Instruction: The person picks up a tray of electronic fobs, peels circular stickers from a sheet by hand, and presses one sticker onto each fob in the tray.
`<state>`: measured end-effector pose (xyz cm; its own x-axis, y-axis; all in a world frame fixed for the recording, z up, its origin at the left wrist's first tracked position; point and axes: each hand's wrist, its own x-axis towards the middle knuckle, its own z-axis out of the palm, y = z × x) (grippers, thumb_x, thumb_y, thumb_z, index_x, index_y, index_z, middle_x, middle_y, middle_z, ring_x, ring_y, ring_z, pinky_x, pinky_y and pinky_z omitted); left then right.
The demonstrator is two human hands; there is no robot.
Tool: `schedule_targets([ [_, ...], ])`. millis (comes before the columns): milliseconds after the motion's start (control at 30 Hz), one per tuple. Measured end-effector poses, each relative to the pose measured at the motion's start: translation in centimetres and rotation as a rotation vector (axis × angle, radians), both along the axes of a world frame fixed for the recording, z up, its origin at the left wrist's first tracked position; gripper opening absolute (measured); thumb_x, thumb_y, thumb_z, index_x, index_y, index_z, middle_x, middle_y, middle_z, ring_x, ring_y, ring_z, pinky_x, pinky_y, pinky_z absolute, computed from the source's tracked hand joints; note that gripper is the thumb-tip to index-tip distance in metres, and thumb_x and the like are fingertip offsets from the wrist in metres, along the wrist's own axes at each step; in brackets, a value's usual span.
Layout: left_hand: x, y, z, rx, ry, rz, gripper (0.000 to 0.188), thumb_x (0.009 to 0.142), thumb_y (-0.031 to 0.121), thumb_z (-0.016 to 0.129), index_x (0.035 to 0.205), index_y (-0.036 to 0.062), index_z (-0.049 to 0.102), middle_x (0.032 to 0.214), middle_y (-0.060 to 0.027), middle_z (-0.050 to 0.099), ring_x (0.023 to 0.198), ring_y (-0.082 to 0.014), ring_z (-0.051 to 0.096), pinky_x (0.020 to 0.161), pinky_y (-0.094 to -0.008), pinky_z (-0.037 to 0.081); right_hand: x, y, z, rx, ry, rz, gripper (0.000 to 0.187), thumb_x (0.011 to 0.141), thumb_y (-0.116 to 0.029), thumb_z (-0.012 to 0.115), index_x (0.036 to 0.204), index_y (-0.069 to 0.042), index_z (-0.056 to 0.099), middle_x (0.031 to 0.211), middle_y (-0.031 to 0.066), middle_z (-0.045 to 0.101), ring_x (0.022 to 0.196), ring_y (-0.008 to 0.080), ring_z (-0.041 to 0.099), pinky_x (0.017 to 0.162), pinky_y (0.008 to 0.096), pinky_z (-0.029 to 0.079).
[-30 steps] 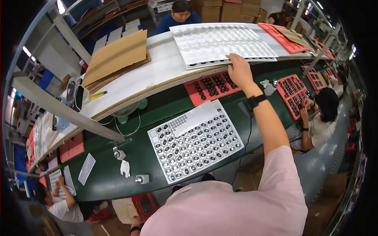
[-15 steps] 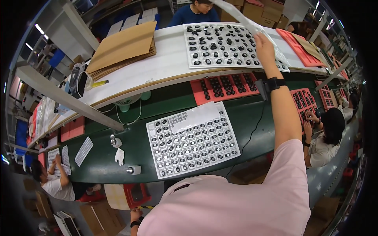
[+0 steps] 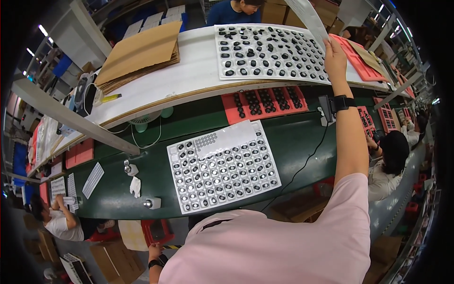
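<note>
The person's right hand (image 3: 336, 61), at two o'clock, pinched the near end of a white plastic sheet (image 3: 309, 19) between its thumb and fingers. The sheet leaned up toward one o'clock, and its far end went out of view. Just beside it, on the high white shelf (image 3: 198, 52), a big clear tray (image 3: 263, 72) lay flat at one o'clock. It was full of small black parts, and some sat crooked or out of line. The left hand (image 3: 155, 251) hung low at seven o'clock, near a red stool (image 3: 158, 232). Its fingers looked bent, but I could not tell how far open it was or if it had anything. On the green desk (image 3: 295, 146), a white tray (image 3: 174, 157) of black parts lay at six o'clock, with a pale sheet of rings (image 3: 231, 137) across its top edge. A red tray (image 3: 229, 105) of dark parts sat between one and two o'clock, under the shelf.
</note>
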<state>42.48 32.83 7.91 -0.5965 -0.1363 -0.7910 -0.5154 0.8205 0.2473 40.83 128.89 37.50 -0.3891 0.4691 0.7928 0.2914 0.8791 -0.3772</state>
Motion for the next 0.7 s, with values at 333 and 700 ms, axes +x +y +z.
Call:
schedule_targets([
  [333, 0.2, 1.4, 0.4, -0.015, -0.001, -0.009, 0.023, 0.102, 0.026, 0.056, 0.104, 0.0039, 0.061, 0.086, -0.0072, 0.07, 0.073, -0.0192, 0.07, 0.056, -0.0319, 0.052, 0.8, -0.8, 1.0, -0.122, -0.089, -0.04, 0.025, 0.101, -0.021, 0.056, 0.116, -0.003, 0.066, 0.099, 0.0176, 0.07, 0.088, 0.0269, 0.067, 0.079, 0.0336, 0.05],
  [700, 1.4, 1.8, -0.5, 0.008, 0.02, 0.064, 0.023, 0.101, 0.026, 0.057, 0.099, 0.0038, 0.062, 0.081, -0.0061, 0.069, 0.069, -0.0165, 0.068, 0.054, -0.0305, 0.051, 0.7, -0.8, 0.5, -0.044, -0.127, 0.022, 0.025, 0.1, -0.018, 0.057, 0.119, -0.004, 0.066, 0.103, 0.0169, 0.071, 0.095, 0.0281, 0.068, 0.085, 0.034, 0.051],
])
